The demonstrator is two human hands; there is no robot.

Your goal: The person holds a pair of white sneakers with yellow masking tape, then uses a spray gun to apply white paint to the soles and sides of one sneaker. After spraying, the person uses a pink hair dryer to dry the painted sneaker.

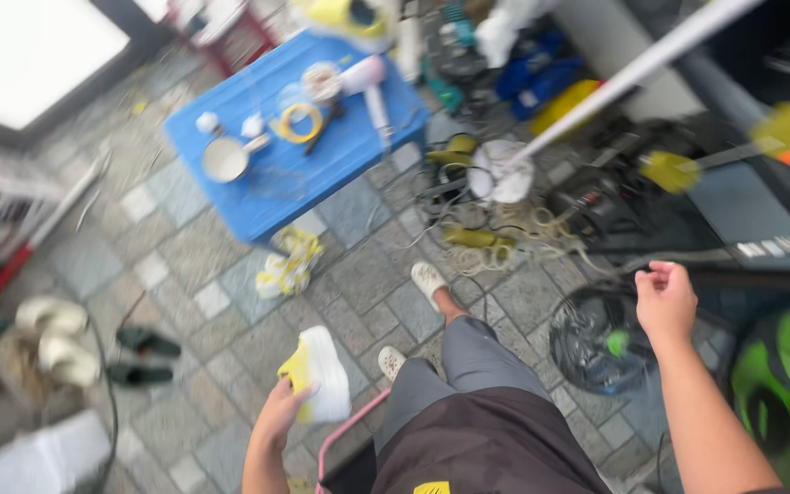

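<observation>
Left hand [278, 413] grips yellow-white cloth [318, 373]; right hand [665, 302] well apart.

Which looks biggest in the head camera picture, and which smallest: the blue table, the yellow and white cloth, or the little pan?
1. blue table, biggest by far.
2. yellow and white cloth, held in the left hand; it is nearer the camera, so it may look bigger than it is.
3. little pan, smallest.

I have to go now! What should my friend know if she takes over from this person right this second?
Left hand: grips a white and yellow folded cloth, held low beside the knee.
Right hand: loosely closed, holds nothing visible, raised above the black fan grille on the paving.
Blue square table ahead carries a white hair dryer and a yellow tape ring.
Cloth is in hand; nothing else is touched.
</observation>
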